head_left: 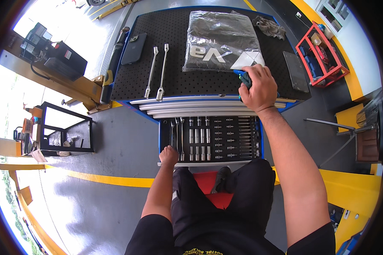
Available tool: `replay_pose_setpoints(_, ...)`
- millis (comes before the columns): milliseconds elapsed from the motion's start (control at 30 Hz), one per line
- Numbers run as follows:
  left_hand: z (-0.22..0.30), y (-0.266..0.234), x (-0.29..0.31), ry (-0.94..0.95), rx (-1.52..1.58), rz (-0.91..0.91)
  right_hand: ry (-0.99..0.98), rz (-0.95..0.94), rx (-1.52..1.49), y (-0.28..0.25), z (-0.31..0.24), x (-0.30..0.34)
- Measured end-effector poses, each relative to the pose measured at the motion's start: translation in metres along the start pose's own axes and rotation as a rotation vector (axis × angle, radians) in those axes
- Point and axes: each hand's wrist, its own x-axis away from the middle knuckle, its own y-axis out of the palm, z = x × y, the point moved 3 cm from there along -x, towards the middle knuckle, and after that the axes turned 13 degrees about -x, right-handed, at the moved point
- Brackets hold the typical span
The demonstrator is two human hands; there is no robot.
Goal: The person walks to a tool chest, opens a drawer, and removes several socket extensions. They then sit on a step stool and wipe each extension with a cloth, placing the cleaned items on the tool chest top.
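My left hand (169, 155) is closed at the left front of an open tool drawer (221, 162). Its curled fingers are on the near end of a slim silver wrench (172, 132) lying in the black insert. Two more wrenches lie just right of it, beside rows of silver sockets (199, 136) and bit sockets (230, 140). Up on the cabinet's black top, my right hand (260, 86) is closed around a small dark tool with blue and green parts (245, 78); most of it is hidden by the fingers. Two long double-ended socket wrenches (162, 72) rest on the top at left.
A plastic-wrapped dark packet (223, 40) covers the middle of the cabinet top. Around it are a phone (134, 49), a tablet (295, 71) and a grey rag (270, 28). A red rack (322, 55) stands at right, a black cart (68, 127) at left.
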Motion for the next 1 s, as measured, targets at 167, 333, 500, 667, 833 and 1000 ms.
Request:
replay_pose_setpoints(167,-0.008,-0.123,0.067,0.104,0.080,-0.061,0.028,0.023,-0.003,-0.008,0.008,0.007)
replay_pose_setpoints(333,-0.015,-0.277,0.206,0.305,0.306,0.088,0.004,0.036,-0.022,-0.005,0.001,0.004)
replay_pose_setpoints(500,0.018,-0.378,0.201,0.320,0.387,0.544,0.010,0.041,-0.044,-0.005,0.010,0.006)
replay_pose_setpoints(667,0.053,-0.414,0.100,0.199,0.135,0.671,-0.025,0.070,-0.068,-0.008,0.002,-0.002)
replay_pose_setpoints(833,0.063,-0.415,0.060,0.193,-0.114,0.712,-0.038,0.098,-0.065,-0.008,0.001,-0.006)
replay_pose_setpoints(1000,0.033,-0.375,0.123,0.132,0.347,1.068,-0.027,0.086,-0.022,-0.003,0.016,0.011)
